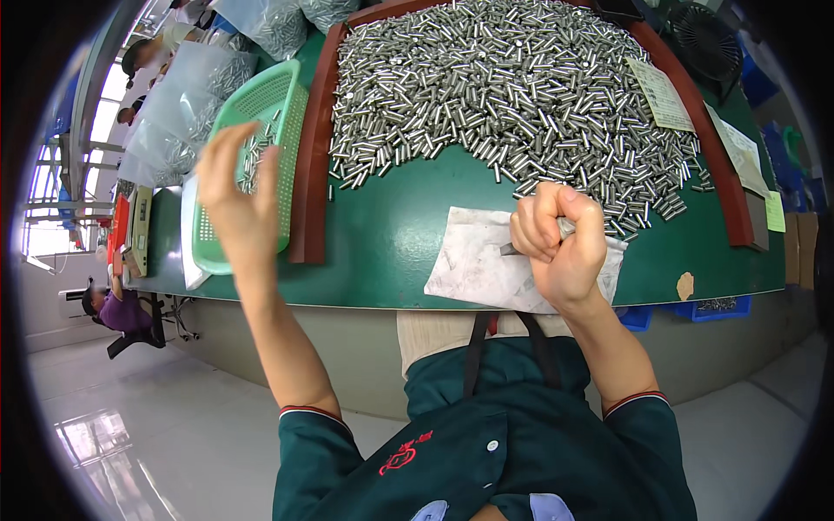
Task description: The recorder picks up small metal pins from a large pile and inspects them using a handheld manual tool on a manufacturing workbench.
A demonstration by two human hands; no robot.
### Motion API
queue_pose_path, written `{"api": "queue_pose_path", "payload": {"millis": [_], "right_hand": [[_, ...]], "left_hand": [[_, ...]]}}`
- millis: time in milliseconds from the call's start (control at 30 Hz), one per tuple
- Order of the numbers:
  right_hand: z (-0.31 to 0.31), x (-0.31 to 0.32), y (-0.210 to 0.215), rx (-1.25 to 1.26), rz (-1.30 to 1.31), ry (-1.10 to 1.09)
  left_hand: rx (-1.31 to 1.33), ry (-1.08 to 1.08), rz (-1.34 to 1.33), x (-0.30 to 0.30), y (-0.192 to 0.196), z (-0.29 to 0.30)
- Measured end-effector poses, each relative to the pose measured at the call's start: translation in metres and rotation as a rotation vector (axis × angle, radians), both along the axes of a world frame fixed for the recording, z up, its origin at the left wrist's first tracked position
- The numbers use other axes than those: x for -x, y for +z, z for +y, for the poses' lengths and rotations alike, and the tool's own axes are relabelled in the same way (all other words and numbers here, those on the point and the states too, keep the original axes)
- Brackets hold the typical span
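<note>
My left hand [239, 195] is over the near part of a green plastic basket [295, 113], slightly blurred, with thumb and fingers apart and nothing seen between them. Small shiny metal pins [252, 163] lie inside that basket, partly covered by the hand. My right hand [560, 243] is closed in a fist above a smudged white cloth [469, 260] at the table's near edge. Grey metal shows at the fist, the end of a metal pin [507, 249] poking out on its left; how many it holds is hidden. Beyond it spreads a big heap of metal pins [486, 87].
Dark red rails [311, 174] border the heap on the green table [382, 226]. Paper sheets [660, 95] and a black fan [705, 43] are at the right. Clear bags of pins [187, 95] stand left of the basket. A blue bin [712, 308] sits below the table edge.
</note>
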State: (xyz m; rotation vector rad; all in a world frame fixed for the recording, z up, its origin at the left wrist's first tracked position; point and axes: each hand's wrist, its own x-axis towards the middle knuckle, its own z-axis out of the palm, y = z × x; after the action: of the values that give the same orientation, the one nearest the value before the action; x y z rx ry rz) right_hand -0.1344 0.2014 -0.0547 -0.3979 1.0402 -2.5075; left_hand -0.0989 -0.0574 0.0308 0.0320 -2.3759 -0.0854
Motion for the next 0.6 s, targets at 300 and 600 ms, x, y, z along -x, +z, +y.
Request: {"api": "queue_pose_path", "payload": {"millis": [300, 600], "right_hand": [[0.0, -0.002, 0.0, 0.081, -0.047, 0.003], [0.001, 0.0, -0.001, 0.074, -0.066, -0.015]], "left_hand": [[-0.288, -0.572, -0.31, 0.053, -0.071, 0.092], [-0.199, -0.664, -0.378, 0.053, -0.078, 0.098]]}}
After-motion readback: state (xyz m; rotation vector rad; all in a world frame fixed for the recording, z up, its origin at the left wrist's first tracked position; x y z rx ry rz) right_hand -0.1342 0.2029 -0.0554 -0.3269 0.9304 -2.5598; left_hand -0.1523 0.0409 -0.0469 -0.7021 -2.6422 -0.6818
